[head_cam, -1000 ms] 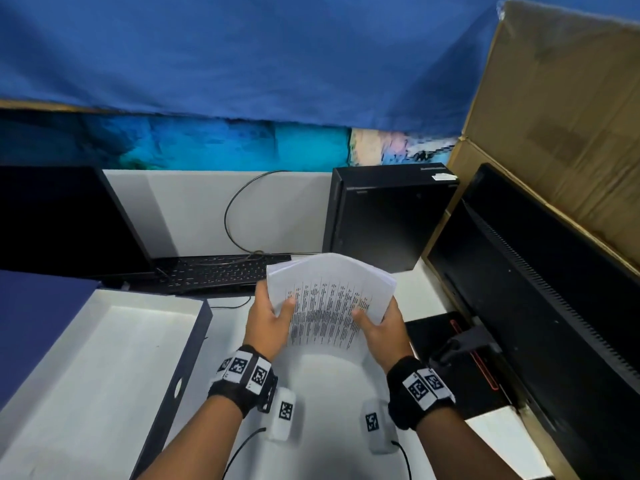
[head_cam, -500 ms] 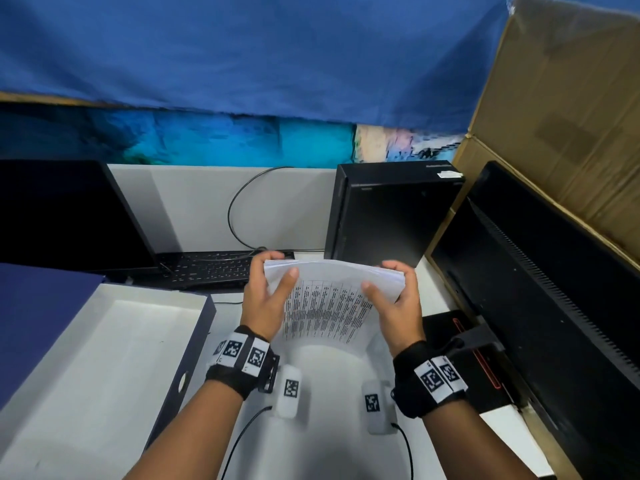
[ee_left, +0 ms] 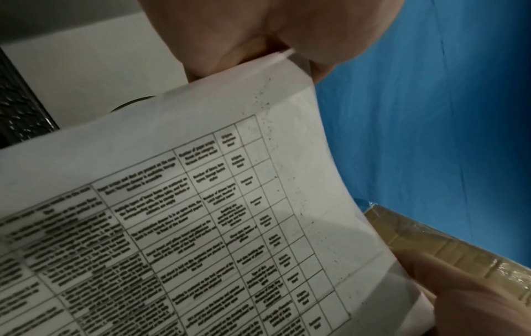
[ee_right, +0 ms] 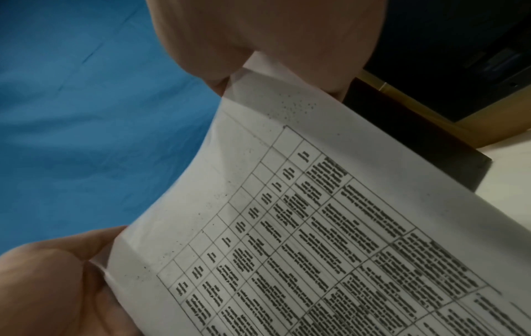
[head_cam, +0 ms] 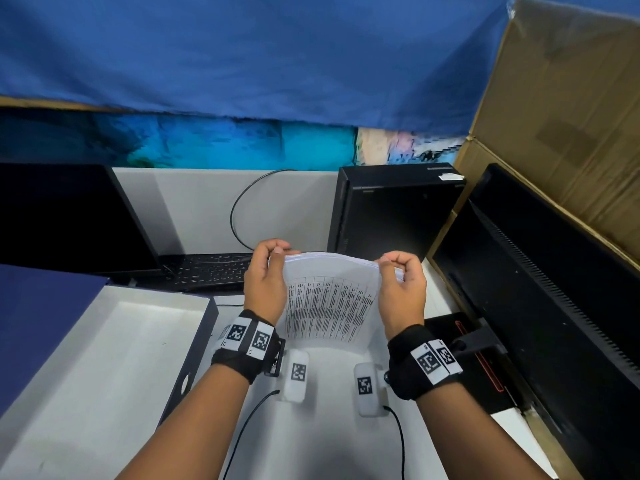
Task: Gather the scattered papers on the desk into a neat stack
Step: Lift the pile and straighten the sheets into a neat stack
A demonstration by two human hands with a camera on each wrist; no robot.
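A stack of white papers [head_cam: 330, 299] printed with a table stands on its lower edge on the white desk [head_cam: 325, 434], its printed face toward me and bowed. My left hand [head_cam: 268, 271] pinches the stack's upper left corner and my right hand [head_cam: 401, 278] pinches the upper right corner. The left wrist view shows the printed sheet [ee_left: 229, 216] with my left hand [ee_left: 270, 38] pinching its corner. In the right wrist view, the sheet [ee_right: 316, 227] is pinched at its corner by my right hand [ee_right: 270, 38].
An open dark-rimmed box [head_cam: 197, 341] with a white inside lies left of the papers. A black keyboard [head_cam: 207, 271] and monitor [head_cam: 69, 220] stand behind it. A black computer case [head_cam: 391, 213] is at the back; another monitor [head_cam: 540, 306] and cardboard [head_cam: 571, 116] line the right.
Both hands slid up the stack's sides from its lower half to the top corners. The stack tipped more upright on the desk.
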